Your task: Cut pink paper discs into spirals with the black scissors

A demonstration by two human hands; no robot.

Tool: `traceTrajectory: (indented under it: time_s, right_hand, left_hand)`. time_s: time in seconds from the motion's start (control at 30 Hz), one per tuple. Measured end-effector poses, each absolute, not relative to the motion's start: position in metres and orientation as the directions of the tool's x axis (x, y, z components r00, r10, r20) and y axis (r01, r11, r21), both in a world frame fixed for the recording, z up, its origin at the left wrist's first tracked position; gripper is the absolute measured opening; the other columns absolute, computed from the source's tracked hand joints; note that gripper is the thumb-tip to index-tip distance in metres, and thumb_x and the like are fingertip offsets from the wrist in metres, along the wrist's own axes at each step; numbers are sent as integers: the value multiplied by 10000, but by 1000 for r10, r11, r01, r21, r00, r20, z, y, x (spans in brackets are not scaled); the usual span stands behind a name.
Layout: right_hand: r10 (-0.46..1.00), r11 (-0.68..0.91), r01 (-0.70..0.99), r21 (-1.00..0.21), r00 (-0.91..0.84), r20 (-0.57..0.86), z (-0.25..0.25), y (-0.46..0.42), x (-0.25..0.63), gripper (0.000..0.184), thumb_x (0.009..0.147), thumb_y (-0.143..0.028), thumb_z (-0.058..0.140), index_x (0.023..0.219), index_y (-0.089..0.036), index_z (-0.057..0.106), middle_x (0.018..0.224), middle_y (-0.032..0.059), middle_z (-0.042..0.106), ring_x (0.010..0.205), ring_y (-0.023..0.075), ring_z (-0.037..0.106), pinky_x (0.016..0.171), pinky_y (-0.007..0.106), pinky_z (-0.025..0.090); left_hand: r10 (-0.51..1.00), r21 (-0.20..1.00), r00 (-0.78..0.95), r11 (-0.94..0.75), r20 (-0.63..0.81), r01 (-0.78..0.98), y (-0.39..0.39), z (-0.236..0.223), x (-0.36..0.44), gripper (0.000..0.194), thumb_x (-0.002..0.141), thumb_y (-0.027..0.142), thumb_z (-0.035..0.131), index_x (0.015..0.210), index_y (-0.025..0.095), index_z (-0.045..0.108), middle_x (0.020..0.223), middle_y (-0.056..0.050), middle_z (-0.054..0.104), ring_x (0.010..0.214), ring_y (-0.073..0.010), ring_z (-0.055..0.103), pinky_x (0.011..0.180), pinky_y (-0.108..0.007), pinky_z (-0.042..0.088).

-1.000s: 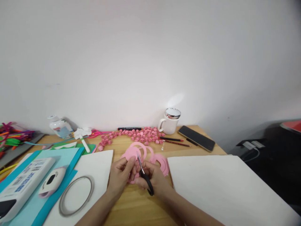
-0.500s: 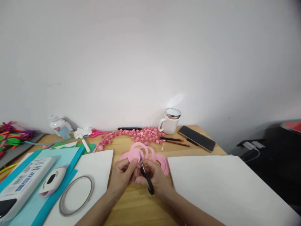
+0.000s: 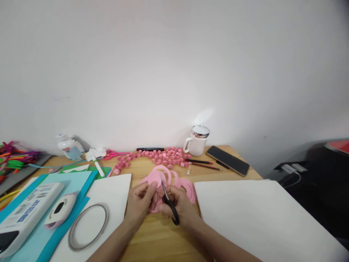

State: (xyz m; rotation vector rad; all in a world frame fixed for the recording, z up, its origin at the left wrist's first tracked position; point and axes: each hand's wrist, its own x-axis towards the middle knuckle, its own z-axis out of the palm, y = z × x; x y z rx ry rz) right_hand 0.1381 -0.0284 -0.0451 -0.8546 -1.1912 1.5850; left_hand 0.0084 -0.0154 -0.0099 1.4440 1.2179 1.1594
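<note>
Between thumb and fingers, my left hand [image 3: 141, 200] pinches a round pink paper piece [image 3: 155, 177] above the table. Black-handled scissors [image 3: 171, 207] are gripped in my right hand [image 3: 180, 203], their blades pointing up and away at the right edge of the pink paper. More pink paper rings [image 3: 188, 187] lie on the wood behind and beside my hands. Part of the paper is hidden by my fingers. Farther back, many small rolled pink paper flowers [image 3: 165, 156] are spread near the wall.
A white mug [image 3: 196, 142], pencils [image 3: 204, 166] and a phone [image 3: 228, 160] stand or lie at the back right. White sheets [image 3: 261, 214] flank my arms. On the left are a roll of tape [image 3: 71, 236], a white device [image 3: 61, 211], a long white box [image 3: 29, 214] and a bottle [image 3: 70, 147].
The scissor blades have closed and parted slightly along the edge of the pink paper. My left hand has shifted and turned the paper a little; both grips remain.
</note>
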Motion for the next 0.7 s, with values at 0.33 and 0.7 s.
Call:
traceTrajectory:
  time_s: [0.33, 0.7]
  right_hand:
    - [961, -72, -204, -976, -277, -13, -45, -29, 138, 330, 564, -352, 754, 717, -163, 531, 452, -83, 469, 364, 51, 383, 349, 155, 283]
    - [959, -85, -184, -979, -280, -31, -46, -30, 139, 318, 575, -352, 745, 730, -157, 548, 437, -82, 486, 354, 56, 426, 345, 150, 320]
  left_hand:
    - [993, 991, 32, -119, 117, 64, -14, -15, 7, 390, 799, 365, 492, 468, 165, 442, 350, 55, 425, 311, -63, 374, 355, -186, 307]
    - [988, 982, -20, -149, 152, 117, -18, -7, 11, 397, 791, 387, 487, 462, 167, 457, 358, 49, 438, 325, -66, 388, 361, -185, 322]
